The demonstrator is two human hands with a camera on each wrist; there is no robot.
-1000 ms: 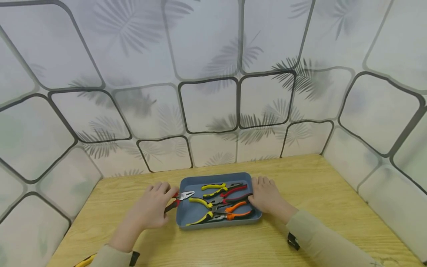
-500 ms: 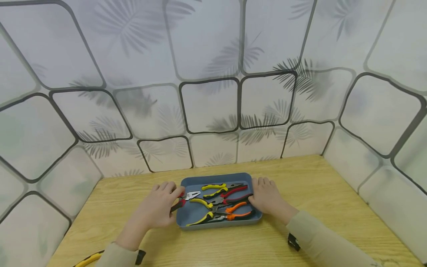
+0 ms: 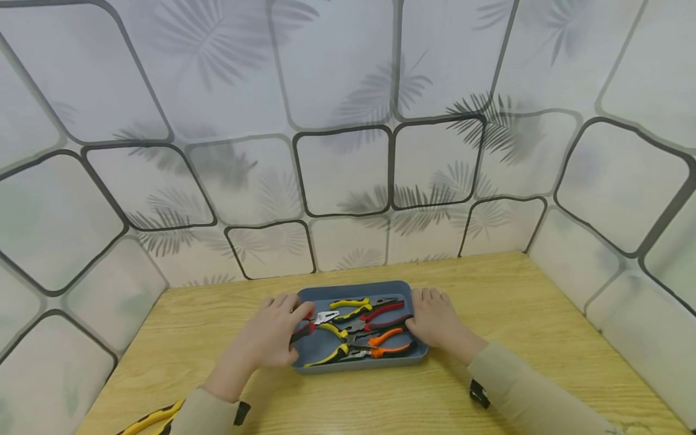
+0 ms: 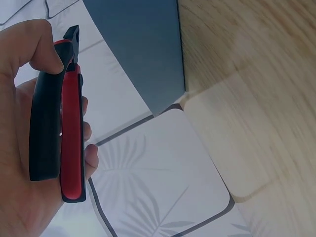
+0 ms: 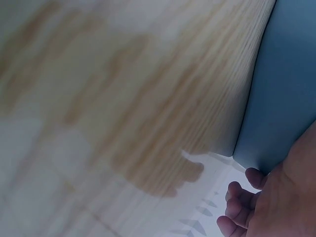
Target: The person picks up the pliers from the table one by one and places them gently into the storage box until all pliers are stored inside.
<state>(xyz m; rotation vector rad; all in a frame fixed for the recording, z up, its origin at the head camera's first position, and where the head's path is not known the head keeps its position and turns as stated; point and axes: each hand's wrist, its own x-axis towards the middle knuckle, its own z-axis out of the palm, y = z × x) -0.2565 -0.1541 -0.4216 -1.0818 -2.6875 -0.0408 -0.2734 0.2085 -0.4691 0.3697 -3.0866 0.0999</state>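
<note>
My left hand (image 3: 274,332) holds red-and-black combination pliers (image 3: 304,331), their silver head pointing right over the left part of the blue-grey tray (image 3: 353,367). In the left wrist view, the thumb presses on one handle of these pliers (image 4: 71,133) and the fingers wrap behind. My right hand (image 3: 435,317) grips the tray's right side, thumb at the rim and fingers along the outer wall. Inside the tray lie yellow-and-black long-nose pliers (image 3: 350,304), red-handled pliers (image 3: 383,309), yellow-and-black pliers (image 3: 331,355) and orange-and-black pliers (image 3: 391,349), some overlapping.
A yellow-and-black tool handle (image 3: 154,417) lies on the wooden table (image 3: 489,290) at the lower left, partly hidden by the left sleeve. Patterned walls (image 3: 348,175) close in the table at the back and sides.
My left hand has moved right, carrying the combination pliers from the tray's left rim further over its inside. The right hand and tray have stayed put. More of the yellow handle shows.
</note>
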